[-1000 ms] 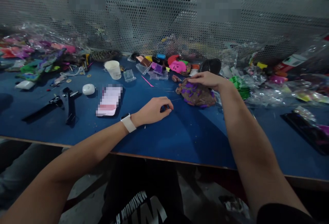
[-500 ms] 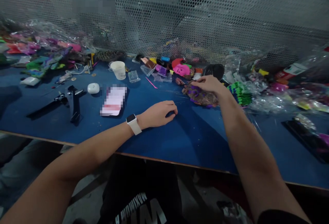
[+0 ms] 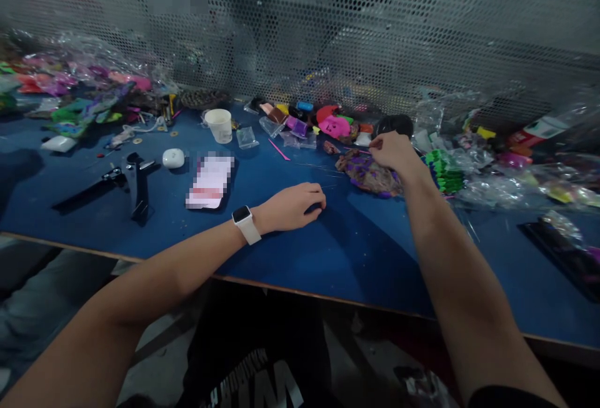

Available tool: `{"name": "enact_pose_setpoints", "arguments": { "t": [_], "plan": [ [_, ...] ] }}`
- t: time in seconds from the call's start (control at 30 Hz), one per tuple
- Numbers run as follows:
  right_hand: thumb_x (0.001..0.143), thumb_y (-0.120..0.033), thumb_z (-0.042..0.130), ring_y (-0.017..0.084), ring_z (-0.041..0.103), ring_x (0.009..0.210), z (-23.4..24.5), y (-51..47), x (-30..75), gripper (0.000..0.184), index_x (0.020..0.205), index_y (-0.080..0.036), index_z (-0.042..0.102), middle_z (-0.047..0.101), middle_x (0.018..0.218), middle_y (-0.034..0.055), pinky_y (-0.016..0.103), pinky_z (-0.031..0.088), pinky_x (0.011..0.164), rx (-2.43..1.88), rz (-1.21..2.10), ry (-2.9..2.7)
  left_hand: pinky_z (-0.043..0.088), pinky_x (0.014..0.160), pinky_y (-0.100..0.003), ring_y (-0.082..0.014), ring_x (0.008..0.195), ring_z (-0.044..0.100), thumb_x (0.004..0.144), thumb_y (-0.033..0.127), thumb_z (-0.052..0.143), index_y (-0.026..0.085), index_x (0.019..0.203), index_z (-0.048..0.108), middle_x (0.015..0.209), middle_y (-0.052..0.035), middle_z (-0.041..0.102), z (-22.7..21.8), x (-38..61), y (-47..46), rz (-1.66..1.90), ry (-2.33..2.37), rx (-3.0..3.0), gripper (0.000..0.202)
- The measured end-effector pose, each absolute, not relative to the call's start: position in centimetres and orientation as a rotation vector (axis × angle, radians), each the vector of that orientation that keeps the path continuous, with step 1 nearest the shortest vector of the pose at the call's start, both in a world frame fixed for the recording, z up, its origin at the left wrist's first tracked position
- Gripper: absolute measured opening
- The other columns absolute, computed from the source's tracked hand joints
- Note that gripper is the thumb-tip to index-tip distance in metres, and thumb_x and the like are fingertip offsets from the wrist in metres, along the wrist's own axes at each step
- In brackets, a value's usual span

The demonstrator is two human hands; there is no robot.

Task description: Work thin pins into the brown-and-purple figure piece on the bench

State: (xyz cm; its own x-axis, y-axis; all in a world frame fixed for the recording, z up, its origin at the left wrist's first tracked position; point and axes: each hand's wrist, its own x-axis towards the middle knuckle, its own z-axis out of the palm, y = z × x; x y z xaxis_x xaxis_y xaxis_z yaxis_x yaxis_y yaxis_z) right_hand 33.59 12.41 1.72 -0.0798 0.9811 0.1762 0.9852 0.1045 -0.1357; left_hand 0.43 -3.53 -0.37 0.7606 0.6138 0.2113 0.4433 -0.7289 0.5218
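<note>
My right hand (image 3: pixel 392 155) is over the far edge of a lumpy brown and purple clay piece (image 3: pixel 370 174), its thumb and fingers pinched together. Whatever is in the pinch is too small to make out. A small brown lump (image 3: pixel 332 147) lies just left of that piece. Resting on the blue table (image 3: pixel 290 258), my left hand (image 3: pixel 297 206) has loosely curled fingers, a gap beside the thumb and nothing visible in it. A white watch (image 3: pixel 246 223) is on the left wrist. Beyond the left hand lies a thin pink stick tool (image 3: pixel 280 150).
A phone (image 3: pixel 210 181), white earbud case (image 3: pixel 173 158), paper cup (image 3: pixel 219 125) and black folding stand (image 3: pixel 134 186) are on the left. Coloured clay packets (image 3: pixel 297 125) line the mesh panel (image 3: pixel 290 33). A green ridged piece (image 3: pixel 443 170) and clear plastic wrappers (image 3: pixel 497 189) lie right.
My right hand has shifted slightly right and lifted off the brown and purple piece, uncovering more of its top. The left hand stays in place. The view has shifted a little.
</note>
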Motion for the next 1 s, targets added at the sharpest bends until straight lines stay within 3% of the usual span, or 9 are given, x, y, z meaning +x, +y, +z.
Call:
{"name": "enact_pose_setpoints", "arguments": {
  "t": [0.13,0.27,0.5,0.73,0.9,1.0],
  "plan": [
    [0.087,-0.002,0.063,0.038,0.083,0.12,2.8,11.9,34.1,0.038,0.115,-0.01,0.088,0.088,0.119,0.019,0.049,0.063,0.115,-2.067,0.046,-2.06,0.062,0.103,-0.044,-0.0271,0.121,0.073,0.11,0.02,0.057,0.018,0.115,0.077,0.129,-0.0124,0.075,-0.4,0.3,-3.4,0.54,0.8,2.507,0.021],
    [0.088,0.005,0.059,0.029,0.085,0.113,3.9,11.2,34.2,0.043,0.119,-0.006,0.087,0.088,0.112,0.0182,0.034,0.064,0.104,-2.055,0.194,-2.008,0.061,0.104,-0.044,-0.0268,0.121,0.073,0.111,0.021,0.056,0.018,0.115,0.077,0.129,-0.0124,0.075,-0.5,0.3,-3.3,0.537,0.799,2.507,0.021],
    [0.087,0.004,0.065,0.032,0.087,0.099,3.9,12.2,35.2,0.038,0.114,-0.01,0.087,0.088,0.102,0.0155,0.039,0.069,0.091,-2.057,0.335,-1.951,0.061,0.104,-0.043,-0.0273,0.121,0.072,0.112,0.022,0.055,0.018,0.116,0.076,0.131,-0.0129,0.075,-0.4,0.2,-3.3,0.511,0.807,2.521,0.021],
    [0.096,-0.023,0.071,0.047,0.076,0.128,4.8,10.1,32.5,0.03,0.119,-0.012,0.087,0.083,0.128,0.0258,0.059,0.06,0.112,-2.091,-0.228,-2.074,0.06,0.105,-0.044,-0.0269,0.12,0.071,0.112,0.023,0.056,0.018,0.115,0.076,0.129,-0.0121,0.075,-0.5,0.3,-3.4,0.518,0.81,2.53,0.02],
    [0.099,-0.034,0.072,0.039,0.08,0.115,5.9,9.2,27.4,0.031,0.121,-0.018,0.087,0.087,0.122,0.0154,0.051,0.061,0.107,-1.741,-0.009,-2.276,0.06,0.103,-0.043,-0.0273,0.117,0.072,0.11,0.018,0.058,0.019,0.111,0.077,0.126,-0.0113,0.076,-0.5,0.7,-3.6,0.512,0.836,2.579,0.019],
    [0.101,-0.037,0.073,0.039,0.078,0.12,5.2,9.2,23.8,0.036,0.128,-0.015,0.083,0.085,0.127,0.017,0.052,0.059,0.11,-1.525,0.103,-2.413,0.061,0.105,-0.045,-0.0282,0.119,0.072,0.109,0.016,0.059,0.018,0.111,0.078,0.128,-0.0121,0.076,-0.5,0.8,-3.6,0.508,0.841,2.592,0.019]
  ]
}}
